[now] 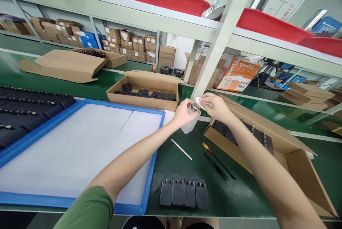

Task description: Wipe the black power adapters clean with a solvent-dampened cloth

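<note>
Over the far middle of the green bench, my left hand [184,112] is closed around the top of a translucent white plastic bottle [189,125]. The bottle has a round metal top [195,107] and leans slightly. My right hand [217,106] pinches a crumpled white wipe [201,103] against or just beside that metal top; exact contact is hard to make out. Nearer to me lie a silver rod [181,149], a black cable with a yellow and red plug [207,147], and black tweezers [217,167]. Several flat black plastic pieces with metal pins [184,191] stand in a row at the front.
A blue-framed white tray [157,161] lies at left, beside a black tray of parts [29,111]. Open cardboard boxes with black parts stand behind [144,105] and at right [301,165]. A white post [213,54] and overhead shelf [171,20] rise beyond my hands.
</note>
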`<action>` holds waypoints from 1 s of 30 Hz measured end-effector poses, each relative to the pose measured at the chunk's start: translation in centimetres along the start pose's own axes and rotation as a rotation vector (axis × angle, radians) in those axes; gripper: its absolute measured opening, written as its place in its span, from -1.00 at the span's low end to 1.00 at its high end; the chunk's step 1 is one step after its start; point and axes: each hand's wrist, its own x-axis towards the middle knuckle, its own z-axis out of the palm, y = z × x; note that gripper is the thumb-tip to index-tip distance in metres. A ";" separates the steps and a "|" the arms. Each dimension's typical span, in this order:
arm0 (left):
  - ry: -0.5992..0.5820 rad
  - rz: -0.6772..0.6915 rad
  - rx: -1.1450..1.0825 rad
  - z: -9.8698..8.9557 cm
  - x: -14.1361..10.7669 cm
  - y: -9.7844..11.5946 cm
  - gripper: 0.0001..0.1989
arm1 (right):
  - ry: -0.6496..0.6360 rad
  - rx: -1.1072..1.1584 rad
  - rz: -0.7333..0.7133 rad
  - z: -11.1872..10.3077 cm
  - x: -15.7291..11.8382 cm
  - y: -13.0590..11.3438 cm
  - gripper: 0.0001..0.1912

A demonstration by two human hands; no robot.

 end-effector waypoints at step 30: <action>-0.004 0.019 0.019 -0.2 1.1 0.4 -0.73 | 0.173 0.112 0.123 -1.3 -0.3 0.2 -0.78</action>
